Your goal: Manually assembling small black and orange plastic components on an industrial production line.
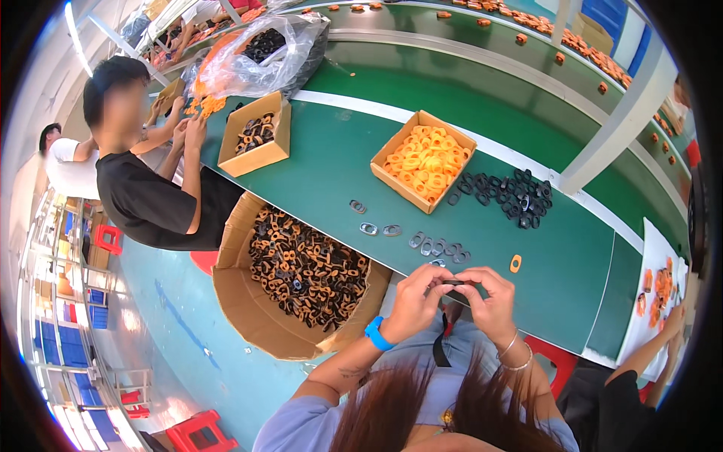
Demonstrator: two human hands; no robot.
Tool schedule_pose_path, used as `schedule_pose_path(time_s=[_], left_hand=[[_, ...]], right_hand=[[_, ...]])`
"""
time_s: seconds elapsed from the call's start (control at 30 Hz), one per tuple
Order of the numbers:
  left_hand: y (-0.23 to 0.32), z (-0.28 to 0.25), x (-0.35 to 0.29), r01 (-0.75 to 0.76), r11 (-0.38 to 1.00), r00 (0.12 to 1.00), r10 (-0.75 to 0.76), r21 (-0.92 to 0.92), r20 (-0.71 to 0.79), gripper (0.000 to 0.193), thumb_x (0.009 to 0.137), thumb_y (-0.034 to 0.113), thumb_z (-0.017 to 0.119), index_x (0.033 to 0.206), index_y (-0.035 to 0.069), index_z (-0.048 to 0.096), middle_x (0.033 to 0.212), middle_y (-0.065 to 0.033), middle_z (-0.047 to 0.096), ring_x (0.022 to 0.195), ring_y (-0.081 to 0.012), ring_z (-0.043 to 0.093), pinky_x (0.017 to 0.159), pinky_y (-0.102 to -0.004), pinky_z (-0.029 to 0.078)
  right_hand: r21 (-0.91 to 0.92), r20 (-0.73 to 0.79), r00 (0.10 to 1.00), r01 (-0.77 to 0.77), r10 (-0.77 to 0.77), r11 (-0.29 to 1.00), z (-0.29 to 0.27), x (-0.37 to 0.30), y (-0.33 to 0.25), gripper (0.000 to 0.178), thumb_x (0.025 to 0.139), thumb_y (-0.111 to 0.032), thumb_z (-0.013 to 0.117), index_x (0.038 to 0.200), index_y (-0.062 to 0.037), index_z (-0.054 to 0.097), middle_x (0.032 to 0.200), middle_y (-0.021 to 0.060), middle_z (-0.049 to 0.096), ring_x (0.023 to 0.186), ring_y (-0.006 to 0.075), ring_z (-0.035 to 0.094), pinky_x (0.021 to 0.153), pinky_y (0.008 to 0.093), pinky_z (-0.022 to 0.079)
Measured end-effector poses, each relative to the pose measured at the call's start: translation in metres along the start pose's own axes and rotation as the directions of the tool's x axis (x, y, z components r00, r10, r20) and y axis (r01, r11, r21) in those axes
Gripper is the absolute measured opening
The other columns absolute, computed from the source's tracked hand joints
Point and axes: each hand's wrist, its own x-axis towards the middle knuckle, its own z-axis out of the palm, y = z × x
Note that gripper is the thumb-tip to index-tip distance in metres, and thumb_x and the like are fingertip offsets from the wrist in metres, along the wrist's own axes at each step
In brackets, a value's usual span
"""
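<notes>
My left hand (413, 303) and my right hand (492, 305) meet just over the near edge of the green table (331, 151). Between their fingertips they pinch a small dark oval part (453, 282), partly hidden by the fingers. Just beyond the hands, several dark oval rings (428, 247) lie in a loose row running left. One orange oval ring (516, 263) rests alone to the right. Farther back stands a cardboard box (399, 189) full of yellow-orange rings (427, 160), with a heap of black rings (521, 200) beside it.
A large carton (235, 282) of black-and-orange parts stands left below the table edge. Another open box (265, 157) sits farther left, near a co-worker (151, 188) handling orange pieces. A slanted post (614, 120) rises at right; beyond runs a conveyor (497, 64). Another person's arm (651, 350) shows at right.
</notes>
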Motion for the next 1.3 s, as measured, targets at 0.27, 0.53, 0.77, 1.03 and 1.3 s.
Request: schedule_pose_path(time_s=[0.27, 0.53, 0.77, 1.03, 1.3], left_hand=[[-0.022, -0.074, 0.016, 0.097, 0.976, 0.974, -0.052, 0.193, -0.222, 0.015, 0.094, -0.003, 0.062, 0.108, 0.0, 0.065, 0.097, -0.0096, 0.07, 0.086, -0.0153, 0.067, 0.076, -0.0302, 0.054], [-0.075, -0.15, 0.049, 0.076, 0.776, 0.98, 0.057, 0.626, -0.189, 0.016, 0.09, -0.004, 0.063, 0.105, 0.001, 0.066, 0.098, -0.0153, 0.06, 0.08, -0.0295, 0.064, 0.072, -0.0391, 0.051], [-0.07, -0.13, 0.069, 0.073, 0.802, 0.986, 0.034, 0.593, -0.166, 0.023, 0.091, -0.006, 0.058, 0.11, 0.002, 0.067, 0.1, -0.0176, 0.062, 0.084, -0.0364, 0.062, 0.074, -0.0427, 0.051], [-0.067, -0.132, 0.063, 0.104, 0.846, 0.988, -0.03, 0.522, -0.149, 0.028, 0.088, 0.003, 0.072, 0.116, 0.0, 0.069, 0.102, -0.0144, 0.063, 0.079, -0.0238, 0.065, 0.072, -0.0352, 0.054], [-0.073, -0.135, 0.063, 0.125, 0.82, 0.987, -0.048, 0.559, -0.151, 0.029, 0.084, 0.005, 0.077, 0.111, -0.001, 0.071, 0.1, -0.014, 0.064, 0.077, -0.0215, 0.065, 0.071, -0.0337, 0.054]], right_hand=[[0.026, 0.044, 0.998, -0.042, 0.041, 0.999, 0.006, 0.015, -0.008, 0.035, 0.082, 0.001, 0.074, 0.117, -0.0016, 0.069, 0.126, 0.0147, 0.065, 0.098, 0.0208, 0.068, 0.08, 0.0315, 0.055], [-0.024, -0.074, 0.987, -0.143, 0.14, 0.989, -0.03, 0.0, 0.015, 0.029, 0.084, 0.004, 0.07, 0.113, 0.0009, 0.069, 0.125, 0.0139, 0.065, 0.098, 0.0202, 0.066, 0.078, 0.0295, 0.054], [-0.014, -0.108, 0.976, -0.191, 0.188, 0.982, -0.047, -0.01, 0.028, 0.025, 0.09, 0.001, 0.066, 0.115, 0.0008, 0.068, 0.126, 0.0123, 0.063, 0.097, 0.0155, 0.064, 0.082, 0.0271, 0.051], [-0.001, -0.174, 0.968, -0.183, 0.18, 0.983, -0.056, -0.013, 0.04, 0.022, 0.088, 0.0, 0.068, 0.11, 0.0001, 0.07, 0.121, 0.0139, 0.066, 0.092, 0.0167, 0.065, 0.076, 0.0272, 0.052], [-0.011, -0.129, 0.97, -0.207, 0.204, 0.978, -0.059, -0.014, 0.038, 0.019, 0.091, -0.001, 0.067, 0.11, 0.0007, 0.071, 0.12, 0.0107, 0.065, 0.093, 0.0119, 0.061, 0.08, 0.0244, 0.049]])
